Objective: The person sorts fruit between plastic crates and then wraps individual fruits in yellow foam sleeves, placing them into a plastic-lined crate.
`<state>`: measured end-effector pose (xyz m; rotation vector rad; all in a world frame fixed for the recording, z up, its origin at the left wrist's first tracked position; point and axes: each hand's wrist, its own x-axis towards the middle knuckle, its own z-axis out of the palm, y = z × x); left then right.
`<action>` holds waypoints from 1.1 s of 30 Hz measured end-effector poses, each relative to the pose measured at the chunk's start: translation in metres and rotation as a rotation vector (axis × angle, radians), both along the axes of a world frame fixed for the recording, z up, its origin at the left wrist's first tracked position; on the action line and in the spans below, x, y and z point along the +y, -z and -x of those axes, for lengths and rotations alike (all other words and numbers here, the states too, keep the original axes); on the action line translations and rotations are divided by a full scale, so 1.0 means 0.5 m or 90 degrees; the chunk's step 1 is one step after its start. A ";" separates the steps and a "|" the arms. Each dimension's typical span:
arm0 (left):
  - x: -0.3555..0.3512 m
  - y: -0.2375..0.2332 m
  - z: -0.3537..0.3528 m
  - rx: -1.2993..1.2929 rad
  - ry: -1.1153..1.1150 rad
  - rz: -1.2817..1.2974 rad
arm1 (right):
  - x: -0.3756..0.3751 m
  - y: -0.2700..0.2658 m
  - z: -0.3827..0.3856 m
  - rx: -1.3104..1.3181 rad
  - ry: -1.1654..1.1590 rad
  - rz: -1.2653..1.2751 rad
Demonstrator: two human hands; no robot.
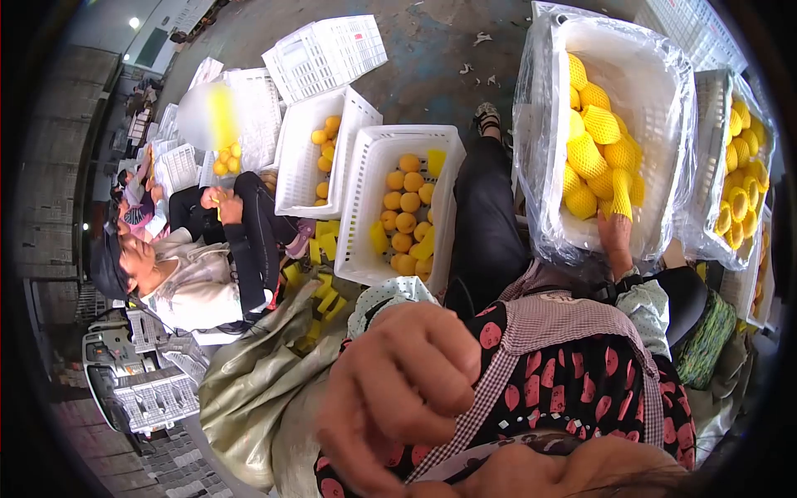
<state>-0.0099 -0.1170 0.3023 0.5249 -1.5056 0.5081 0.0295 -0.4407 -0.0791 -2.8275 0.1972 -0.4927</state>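
My left hand [403,386] is raised close to the camera near my chin. Its fingers are curled, with the inside of the grip hidden. Lower right, my right hand [615,235] reaches over the near rim of a white crate [660,100] lined with clear plastic. Its fingers are closed on the narrow end of a yellow foam net [621,192]. Several round fruits in yellow foam nets [599,124] are heaped along the left side of that crate.
Left of my leg, a white crate [353,216] holds orange fruits [407,202] and yellow pieces. Another fruit crate [290,158] stands behind it. Far right is a plastic-lined crate [710,116] of netted fruit. A seated person [187,274] works at left, near scattered yellow nets [328,245].
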 end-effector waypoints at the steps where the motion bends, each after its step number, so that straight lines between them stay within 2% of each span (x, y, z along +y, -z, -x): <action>1: 0.007 0.005 0.011 0.106 0.006 -0.059 | -0.009 -0.001 -0.003 0.143 0.024 -0.003; 2: 0.018 0.008 0.018 0.212 0.007 -0.119 | -0.001 -0.011 -0.010 0.284 0.042 -0.006; 4: 0.003 0.032 -0.033 0.240 0.189 -0.171 | 0.027 -0.045 0.006 0.091 -0.005 -0.017; 6: -0.039 0.003 -0.023 0.415 0.269 -0.187 | 0.104 -0.036 -0.058 0.071 -0.081 -0.048; 8: -0.065 -0.028 0.003 0.434 0.293 -0.174 | 0.188 -0.032 -0.105 0.053 -0.147 -0.099; 11: -0.073 -0.033 0.009 0.427 0.279 -0.201 | 0.259 -0.022 -0.136 0.032 -0.189 -0.168; 17: -0.081 -0.038 0.009 0.431 0.378 -0.253 | 0.288 0.012 -0.129 0.025 -0.194 -0.278; 22: -0.083 -0.037 0.006 0.404 0.474 -0.293 | 0.269 0.027 -0.164 -0.004 -0.188 -0.348; 30: -0.083 -0.039 -0.011 0.416 0.643 -0.333 | 0.243 0.088 -0.113 0.013 -0.163 -0.471; 31: -0.082 -0.038 -0.013 0.417 0.650 -0.324 | 0.226 0.093 -0.102 0.018 -0.156 -0.480; 33: -0.074 -0.032 -0.019 0.376 0.556 -0.340 | 0.185 0.100 -0.088 0.020 -0.142 -0.493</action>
